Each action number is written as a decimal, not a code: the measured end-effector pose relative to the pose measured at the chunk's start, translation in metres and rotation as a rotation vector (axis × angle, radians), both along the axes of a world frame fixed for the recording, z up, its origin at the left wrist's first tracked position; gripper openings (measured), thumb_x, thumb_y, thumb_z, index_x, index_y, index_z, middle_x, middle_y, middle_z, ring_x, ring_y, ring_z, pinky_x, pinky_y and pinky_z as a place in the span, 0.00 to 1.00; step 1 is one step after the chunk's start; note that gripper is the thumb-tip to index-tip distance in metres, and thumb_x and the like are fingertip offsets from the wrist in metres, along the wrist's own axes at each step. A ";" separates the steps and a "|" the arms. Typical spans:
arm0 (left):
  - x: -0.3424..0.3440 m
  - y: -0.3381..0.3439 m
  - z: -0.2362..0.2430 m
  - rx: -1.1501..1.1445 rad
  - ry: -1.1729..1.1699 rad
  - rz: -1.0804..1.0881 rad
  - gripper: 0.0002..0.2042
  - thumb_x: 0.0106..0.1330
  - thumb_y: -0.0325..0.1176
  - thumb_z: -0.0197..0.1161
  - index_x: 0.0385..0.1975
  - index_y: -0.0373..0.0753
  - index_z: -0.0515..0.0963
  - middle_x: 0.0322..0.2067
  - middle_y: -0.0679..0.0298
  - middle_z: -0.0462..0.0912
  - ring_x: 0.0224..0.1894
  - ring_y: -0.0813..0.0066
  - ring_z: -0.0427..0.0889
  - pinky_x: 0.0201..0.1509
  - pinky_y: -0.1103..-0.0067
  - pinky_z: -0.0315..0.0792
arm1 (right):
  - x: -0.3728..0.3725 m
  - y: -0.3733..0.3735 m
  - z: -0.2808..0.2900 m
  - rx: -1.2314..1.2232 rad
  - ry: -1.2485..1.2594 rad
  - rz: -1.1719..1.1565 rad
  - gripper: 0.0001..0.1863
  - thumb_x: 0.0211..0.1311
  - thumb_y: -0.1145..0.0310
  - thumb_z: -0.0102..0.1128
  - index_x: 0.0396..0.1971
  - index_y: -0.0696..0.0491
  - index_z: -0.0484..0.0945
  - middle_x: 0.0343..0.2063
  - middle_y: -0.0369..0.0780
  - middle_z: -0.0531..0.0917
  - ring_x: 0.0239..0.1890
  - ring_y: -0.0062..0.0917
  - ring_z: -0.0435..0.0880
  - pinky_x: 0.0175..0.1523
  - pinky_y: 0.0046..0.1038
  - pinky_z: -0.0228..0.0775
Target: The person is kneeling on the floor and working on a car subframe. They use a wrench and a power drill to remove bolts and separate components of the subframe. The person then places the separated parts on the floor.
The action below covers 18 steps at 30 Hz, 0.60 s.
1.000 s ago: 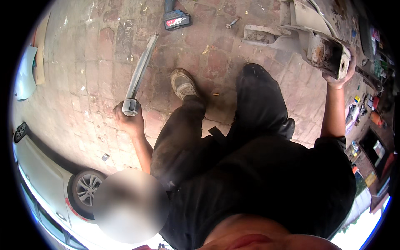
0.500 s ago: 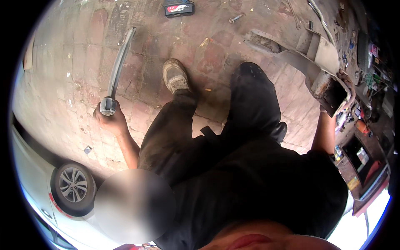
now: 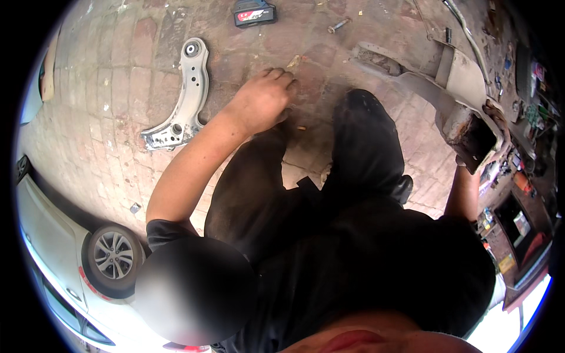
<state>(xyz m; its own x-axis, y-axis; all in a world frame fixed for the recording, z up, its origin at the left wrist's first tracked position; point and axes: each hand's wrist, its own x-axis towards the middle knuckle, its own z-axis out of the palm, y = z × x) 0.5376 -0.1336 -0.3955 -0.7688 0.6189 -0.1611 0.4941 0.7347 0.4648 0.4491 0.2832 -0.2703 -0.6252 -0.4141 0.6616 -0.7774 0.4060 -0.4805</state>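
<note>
A grey control arm (image 3: 194,88) with a round bushing at its far end lies flat on the brick floor, left of my feet. My left hand (image 3: 266,99) is to the right of it, apart from it, over my left foot. The back of this hand faces up, its fingers bend downward, and the fingertips are hidden beneath it. At the right, my right hand (image 3: 502,126) grips a large rusty car subframe piece (image 3: 429,91) by its hollow box-shaped end. That piece stretches away to the far left, toward the middle of the floor.
A power-tool battery (image 3: 255,16) and a bolt (image 3: 339,25) lie on the brick floor (image 3: 132,112) ahead. A metal rod (image 3: 465,29) lies at the far right, near scattered tools and parts. Behind at left stands a white car with its wheel (image 3: 115,256).
My left hand has let go of the control arm, which now lies on the floor, and has swung right, in front of my left leg. The right hand keeps its hold.
</note>
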 end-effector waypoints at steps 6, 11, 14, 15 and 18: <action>-0.070 0.087 0.000 0.197 0.162 -0.164 0.41 0.54 0.46 0.70 0.67 0.35 0.60 0.66 0.53 0.64 0.68 0.56 0.63 0.73 0.68 0.57 | -0.013 -0.007 0.004 -0.140 -0.056 0.081 0.54 0.26 0.41 0.84 0.51 0.59 0.68 0.43 0.50 0.79 0.50 0.40 0.80 0.64 0.46 0.67; -0.099 0.135 -0.012 0.459 0.016 -0.126 0.44 0.55 0.49 0.68 0.68 0.32 0.57 0.66 0.48 0.63 0.67 0.53 0.63 0.72 0.66 0.58 | -0.027 -0.005 0.010 -0.108 -0.098 0.092 0.52 0.26 0.42 0.84 0.49 0.59 0.69 0.42 0.51 0.80 0.49 0.39 0.80 0.62 0.45 0.69; -0.117 0.152 -0.017 0.388 -0.039 -0.149 0.40 0.57 0.54 0.66 0.65 0.34 0.64 0.63 0.47 0.67 0.64 0.52 0.67 0.67 0.65 0.64 | -0.031 -0.009 0.015 -0.079 -0.098 0.086 0.48 0.30 0.43 0.83 0.48 0.59 0.70 0.40 0.51 0.81 0.48 0.39 0.81 0.60 0.44 0.71; -0.122 0.159 -0.017 0.353 -0.155 -0.156 0.38 0.58 0.54 0.65 0.63 0.35 0.67 0.62 0.47 0.69 0.63 0.51 0.68 0.66 0.65 0.64 | -0.031 -0.009 0.016 -0.071 -0.099 0.083 0.47 0.32 0.43 0.82 0.48 0.59 0.70 0.40 0.51 0.81 0.48 0.39 0.81 0.60 0.44 0.71; -0.138 0.176 -0.007 0.287 -0.385 -0.179 0.35 0.58 0.57 0.63 0.57 0.35 0.73 0.54 0.46 0.76 0.59 0.49 0.72 0.64 0.65 0.66 | -0.026 0.014 0.003 -0.113 -0.123 -0.029 0.22 0.55 0.59 0.68 0.40 0.60 0.72 0.37 0.51 0.82 0.46 0.41 0.82 0.57 0.43 0.73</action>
